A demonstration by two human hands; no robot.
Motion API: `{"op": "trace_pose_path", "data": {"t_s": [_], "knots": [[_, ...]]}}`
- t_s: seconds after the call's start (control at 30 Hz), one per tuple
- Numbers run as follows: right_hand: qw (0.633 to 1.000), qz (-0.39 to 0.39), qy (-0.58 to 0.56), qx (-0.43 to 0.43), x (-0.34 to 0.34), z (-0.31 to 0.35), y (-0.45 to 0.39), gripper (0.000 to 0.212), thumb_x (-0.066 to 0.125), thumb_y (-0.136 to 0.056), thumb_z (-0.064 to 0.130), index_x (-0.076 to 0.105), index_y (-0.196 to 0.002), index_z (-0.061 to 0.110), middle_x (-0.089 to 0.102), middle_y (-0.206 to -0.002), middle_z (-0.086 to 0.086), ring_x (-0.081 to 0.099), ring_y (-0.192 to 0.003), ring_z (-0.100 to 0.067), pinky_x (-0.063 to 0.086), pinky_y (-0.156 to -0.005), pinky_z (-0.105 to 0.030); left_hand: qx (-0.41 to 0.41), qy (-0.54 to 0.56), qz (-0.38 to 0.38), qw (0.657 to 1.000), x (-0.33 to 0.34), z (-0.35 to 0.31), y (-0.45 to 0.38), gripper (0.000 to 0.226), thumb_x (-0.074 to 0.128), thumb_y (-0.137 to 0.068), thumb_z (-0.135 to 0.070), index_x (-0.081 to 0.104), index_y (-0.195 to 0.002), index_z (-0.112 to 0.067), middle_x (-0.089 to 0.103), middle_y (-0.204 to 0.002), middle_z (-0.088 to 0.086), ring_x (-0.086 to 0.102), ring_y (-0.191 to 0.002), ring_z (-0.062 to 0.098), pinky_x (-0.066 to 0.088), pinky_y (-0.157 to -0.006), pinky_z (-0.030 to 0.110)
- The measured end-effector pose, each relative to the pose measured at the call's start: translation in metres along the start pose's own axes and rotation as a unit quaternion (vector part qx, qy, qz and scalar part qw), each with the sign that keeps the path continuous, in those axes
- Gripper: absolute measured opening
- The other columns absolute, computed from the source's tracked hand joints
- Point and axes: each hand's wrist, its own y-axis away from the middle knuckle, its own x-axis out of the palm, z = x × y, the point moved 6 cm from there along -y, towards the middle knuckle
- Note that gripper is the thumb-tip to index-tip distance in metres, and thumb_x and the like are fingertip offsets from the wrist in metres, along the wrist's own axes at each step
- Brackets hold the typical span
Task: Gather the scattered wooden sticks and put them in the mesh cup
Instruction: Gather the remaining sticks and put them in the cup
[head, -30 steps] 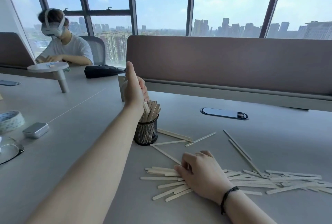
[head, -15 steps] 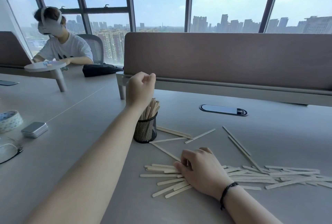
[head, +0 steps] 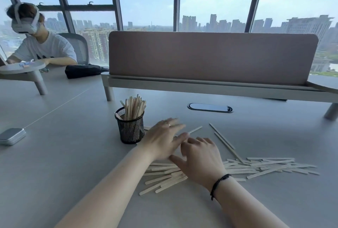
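Note:
A black mesh cup stands upright on the grey table with a bunch of wooden sticks poking out of its top. Several more sticks lie scattered flat to its right and in front. My left hand hovers just right of the cup, fingers spread and blurred, holding nothing. My right hand, with a black wrist band, rests palm down on the near heap of sticks, fingers apart. Both hands hide part of the pile.
A padded desk divider on a raised shelf runs across the back. A cable port sits behind the sticks. A silver tin lies at the left. Another person with a headset sits far left, near a black pouch.
My left hand came away from the top of the cup and dropped down to the right, beside my right hand. The view tilted and moved closer to the table.

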Motion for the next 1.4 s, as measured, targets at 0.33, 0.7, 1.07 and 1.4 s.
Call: {"op": "trace_pose_path", "data": {"t_s": [0.33,0.7,1.07,1.4], "knots": [[0.959,0.149,-0.030,0.237,-0.005,-0.141,0.047,0.068,0.022,-0.087,0.079,0.053,-0.126,0.034,0.052,-0.139,0.014,0.041,-0.134,-0.010,0.025,-0.109,-0.039,-0.122,0.012,0.082,0.989,0.036,0.036,0.017,0.100,0.013,-0.081,-0.086,0.031,-0.157,-0.023,0.026,-0.166,0.000,0.018,-0.154,0.019,0.018,-0.124,0.041],[0.973,0.149,-0.068,0.161,-0.008,-0.111,0.051,0.047,0.037,-0.094,0.066,0.056,-0.130,0.043,0.047,-0.147,0.019,0.035,-0.140,-0.004,0.022,-0.111,-0.038,-0.078,0.173,0.066,0.979,0.031,-0.018,0.024,0.094,0.040,-0.066,-0.098,0.066,-0.126,-0.032,0.056,-0.122,-0.015,0.049,-0.123,0.007,0.043,-0.108,0.035],[0.972,0.178,-0.071,0.133,0.005,-0.096,0.032,0.068,0.024,-0.093,0.073,0.037,-0.148,0.036,0.036,-0.157,0.015,0.024,-0.146,-0.008,0.018,-0.114,-0.041,-0.017,0.120,0.154,0.981,0.028,-0.023,0.037,0.105,0.075,-0.063,-0.079,0.035,-0.153,-0.043,0.024,-0.156,-0.031,0.020,-0.145,-0.007,0.019,-0.118,0.022],[0.978,0.151,-0.128,0.068,0.010,-0.095,0.032,0.044,0.045,-0.090,0.064,0.059,-0.122,0.037,0.062,-0.128,0.018,0.054,-0.121,-0.009,0.038,-0.104,-0.032,0.032,0.079,0.041,0.996,0.032,-0.025,0.025,0.067,0.062,-0.082,-0.071,0.055,-0.141,-0.039,0.034,-0.160,-0.019,0.037,-0.144,0.007,0.030,-0.118,0.029]]}}
